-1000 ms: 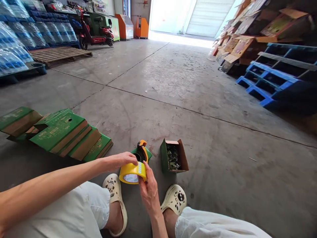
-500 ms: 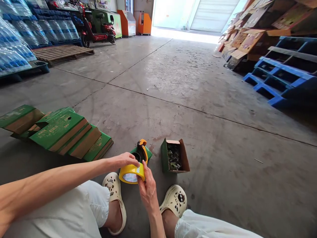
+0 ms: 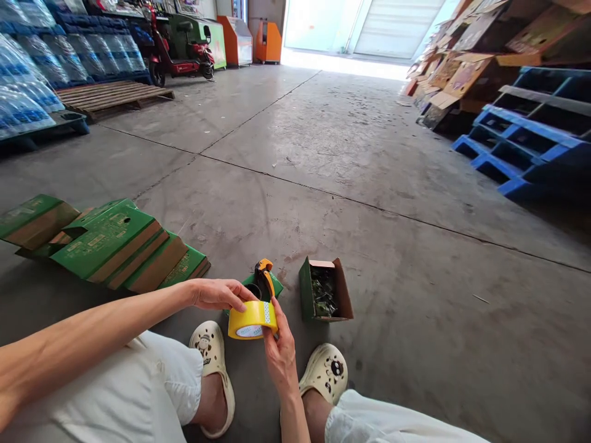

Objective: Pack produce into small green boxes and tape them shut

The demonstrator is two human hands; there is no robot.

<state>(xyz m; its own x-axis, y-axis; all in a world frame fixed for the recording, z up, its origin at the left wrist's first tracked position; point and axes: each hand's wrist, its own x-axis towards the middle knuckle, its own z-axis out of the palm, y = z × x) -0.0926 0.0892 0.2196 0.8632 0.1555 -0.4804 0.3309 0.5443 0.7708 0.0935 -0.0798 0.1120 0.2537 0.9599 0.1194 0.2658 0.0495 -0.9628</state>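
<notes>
A roll of yellow packing tape (image 3: 244, 315) is held up between my hands, its printed core facing me and a dotted white strip across its outer face. My right hand (image 3: 282, 351) grips its right side, thumb below and fingers above. From the left, my left hand (image 3: 221, 293) has its fingertips on the roll's upper edge. Just beyond is a tape dispenser (image 3: 265, 269) with an orange-yellow handle, on a small green box (image 3: 277, 285), partly hidden by the hands and roll. To the right stands an open green carton (image 3: 305, 292) with dark plastic-wrapped items inside.
Flattened green cartons (image 3: 111, 246) lie stacked on the floor at left. My feet in cream clogs (image 3: 325, 371) flank the work. Blue pallets (image 3: 530, 138) and piled cardboard (image 3: 466, 80) stand at right. Wrapped bottles (image 3: 28, 86), a wooden pallet (image 3: 113, 95) and a red scooter (image 3: 182, 64) are far left.
The tape roll has turned and shifted slightly right, with its dotted strip now nearer my right hand. My left hand has drawn back a little to the left along the roll.
</notes>
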